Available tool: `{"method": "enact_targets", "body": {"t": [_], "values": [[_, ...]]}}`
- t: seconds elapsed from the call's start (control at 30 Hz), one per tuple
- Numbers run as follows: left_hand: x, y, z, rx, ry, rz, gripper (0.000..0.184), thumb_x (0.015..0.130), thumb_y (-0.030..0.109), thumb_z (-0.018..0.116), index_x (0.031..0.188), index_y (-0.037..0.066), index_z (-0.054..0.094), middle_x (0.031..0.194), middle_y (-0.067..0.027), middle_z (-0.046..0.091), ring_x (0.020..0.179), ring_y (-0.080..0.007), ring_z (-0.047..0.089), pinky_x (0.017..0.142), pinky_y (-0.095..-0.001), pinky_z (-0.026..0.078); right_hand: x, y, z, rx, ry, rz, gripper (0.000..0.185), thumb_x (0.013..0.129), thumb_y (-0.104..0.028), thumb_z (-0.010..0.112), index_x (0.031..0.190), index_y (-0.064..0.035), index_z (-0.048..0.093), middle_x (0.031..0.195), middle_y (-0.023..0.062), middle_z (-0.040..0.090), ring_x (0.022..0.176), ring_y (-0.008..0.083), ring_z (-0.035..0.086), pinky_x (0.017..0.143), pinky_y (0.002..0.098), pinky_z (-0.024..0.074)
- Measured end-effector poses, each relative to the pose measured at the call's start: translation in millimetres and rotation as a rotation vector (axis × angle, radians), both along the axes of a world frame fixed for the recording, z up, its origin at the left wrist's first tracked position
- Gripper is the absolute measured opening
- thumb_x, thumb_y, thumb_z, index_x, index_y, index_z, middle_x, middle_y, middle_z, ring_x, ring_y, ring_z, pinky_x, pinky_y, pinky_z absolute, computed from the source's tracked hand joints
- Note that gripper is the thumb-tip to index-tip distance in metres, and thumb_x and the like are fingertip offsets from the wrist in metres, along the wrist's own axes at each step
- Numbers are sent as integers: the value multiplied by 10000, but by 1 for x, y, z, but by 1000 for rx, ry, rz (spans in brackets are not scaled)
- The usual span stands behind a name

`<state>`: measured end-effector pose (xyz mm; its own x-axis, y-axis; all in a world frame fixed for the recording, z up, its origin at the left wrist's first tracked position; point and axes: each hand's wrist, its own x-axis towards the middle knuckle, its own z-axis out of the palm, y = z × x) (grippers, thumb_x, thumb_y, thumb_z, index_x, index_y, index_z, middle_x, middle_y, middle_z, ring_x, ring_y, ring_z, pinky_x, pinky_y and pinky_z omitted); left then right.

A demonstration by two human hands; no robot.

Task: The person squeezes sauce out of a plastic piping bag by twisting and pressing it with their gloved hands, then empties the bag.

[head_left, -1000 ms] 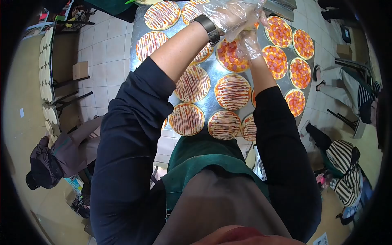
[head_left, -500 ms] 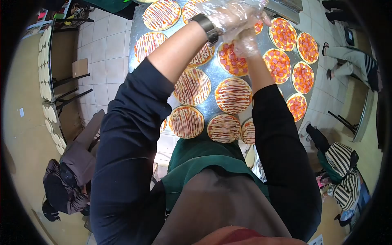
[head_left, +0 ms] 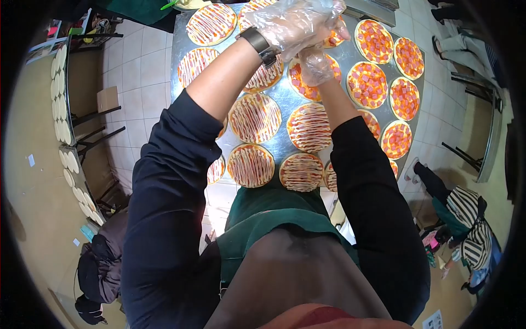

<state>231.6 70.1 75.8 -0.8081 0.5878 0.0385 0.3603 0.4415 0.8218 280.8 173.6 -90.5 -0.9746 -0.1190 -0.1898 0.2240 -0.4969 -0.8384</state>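
Both my hands wear clear plastic gloves and meet over the far part of the metal table (head_left: 219,90). My left hand (head_left: 298,24), with a dark watch on its wrist, reaches across with curled fingers; what they hold is hidden. Just below it is my right hand (head_left: 316,66), closed, its fingertips hidden by the left. Beneath the right hand lies a pizza topped with diced pink meat (head_left: 301,82). Nearer me and to the left are pizzas striped with red and pale sauce, such as a striped pizza (head_left: 255,118). To the right sits a meat-topped pizza (head_left: 367,85) among several similar ones.
A side table at left carries several plain dough rounds (head_left: 59,93). A cardboard box (head_left: 108,100) stands on the tiled floor. One person (head_left: 107,263) is at lower left; another in a striped top (head_left: 466,219) is at lower right. Someone's legs (head_left: 466,52) show at upper right.
My hands have shifted slightly left and stay close together. The right hand has drawn in under the left. The person at lower left has moved lower in view.
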Motion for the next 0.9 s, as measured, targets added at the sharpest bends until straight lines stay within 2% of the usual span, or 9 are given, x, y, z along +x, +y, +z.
{"method": "enact_targets", "body": {"t": [0.27,0.33,0.53,0.6,0.67,0.73,0.77,0.8,0.9], "values": [[-1,20,-18,-34,54,-93,213,861,255,559,834,45,583,768,-145,628,699,-273,598,647,-344,470,-14,50,-17,-12,33,-52,472,847,-223,614,1265,-119,422,1151,16,548,1042,171,537,872,329,441],[7,12,-24,433,-304,10,217,858,240,566,829,25,580,762,-139,621,693,-258,603,642,-327,471,-1,20,-21,-17,28,-34,485,844,-243,618,1269,-117,422,1163,24,547,1059,182,535,890,339,438],[21,13,-17,306,-437,88,544,917,528,419,852,26,617,693,-115,534,683,-184,488,652,-329,389,-1,41,-48,-54,147,23,529,836,-302,633,1282,-111,422,1201,47,544,1109,215,527,943,366,430],[6,23,-31,233,111,-165,219,883,228,542,841,18,587,764,-128,621,702,-220,607,656,-312,478,-11,78,-48,-58,207,24,545,833,-322,637,1286,-109,422,1213,54,542,1126,226,524,961,376,428],[12,26,-34,434,-376,-109,207,918,214,496,916,28,587,802,-118,621,736,-193,597,665,-306,481,-5,73,-31,-8,118,-25,597,826,-330,643,1317,-112,383,1257,49,507,1160,221,494,990,367,402],[13,22,-36,51,297,-73,241,951,231,457,990,21,570,839,-101,631,772,-179,588,687,-312,477,-1,50,-35,36,34,-78,651,818,-337,649,1349,-116,344,1300,45,471,1194,216,463,1020,358,377],[15,11,0,75,-200,-114,263,947,280,467,1025,49,565,901,-66,635,804,-183,591,712,-312,470,5,33,-65,-19,181,49,707,808,-326,662,1375,-123,292,1339,46,420,1222,199,427,1026,336,368],[26,10,20,-120,-85,2,548,913,534,433,838,29,631,723,-97,575,698,-178,501,655,-337,402,8,22,-66,-48,256,109,736,803,-320,669,1389,-127,267,1358,47,394,1236,190,408,1029,324,363],[27,4,-3,-191,-41,158,533,921,507,442,823,18,630,758,-89,606,715,-163,508,673,-327,417,17,11,-57,-95,230,123,745,794,-297,676,1388,-127,258,1352,41,381,1225,173,398,1015,307,364]]}}
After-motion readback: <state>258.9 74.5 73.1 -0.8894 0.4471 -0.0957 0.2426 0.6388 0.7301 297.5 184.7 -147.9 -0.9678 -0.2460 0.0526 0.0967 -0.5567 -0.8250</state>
